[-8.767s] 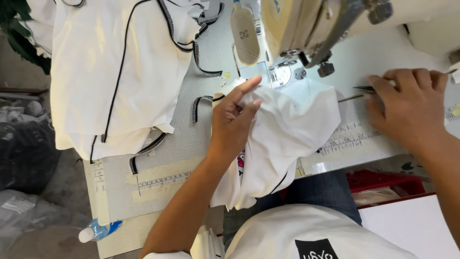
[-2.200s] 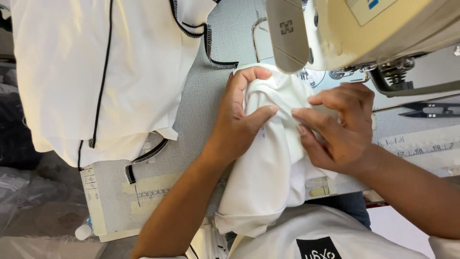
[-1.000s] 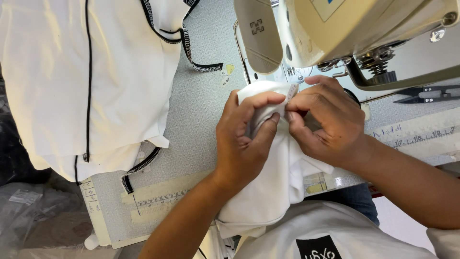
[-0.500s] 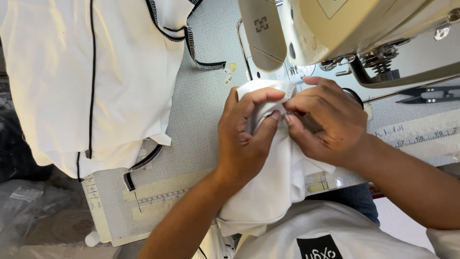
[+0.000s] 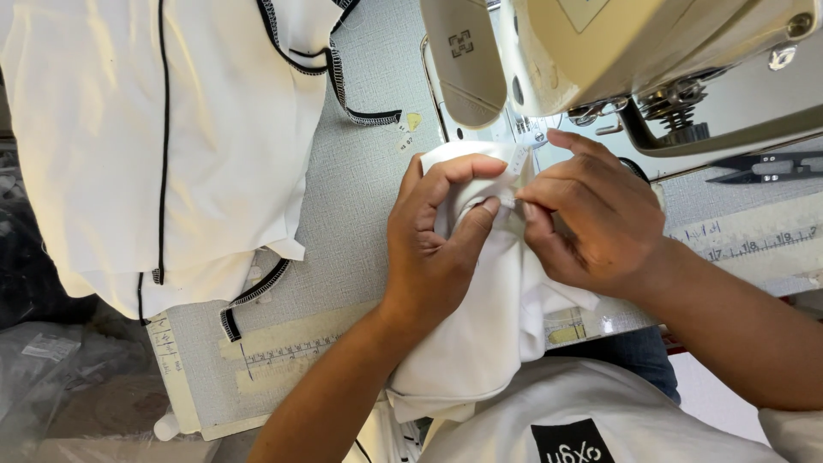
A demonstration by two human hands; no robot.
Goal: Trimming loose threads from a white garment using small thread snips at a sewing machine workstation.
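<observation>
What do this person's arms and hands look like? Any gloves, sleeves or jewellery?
Both hands are bare: no gloves, rings or watch show on the left hand or the right hand. The forearms are uncovered too. A white sleeve edge shows at the right arm, matching the white shirt.

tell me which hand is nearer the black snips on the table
Right. The right hand lies just left of the snips; the left hand is farther off, beyond it, both pinching the white cloth.

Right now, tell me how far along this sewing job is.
Done: a stack of white black-trimmed pieces lies to the left. In hand: left hand and right hand pinch a small label onto the white garment beside the sewing machine. Left: stitching isn't visible yet.
</observation>
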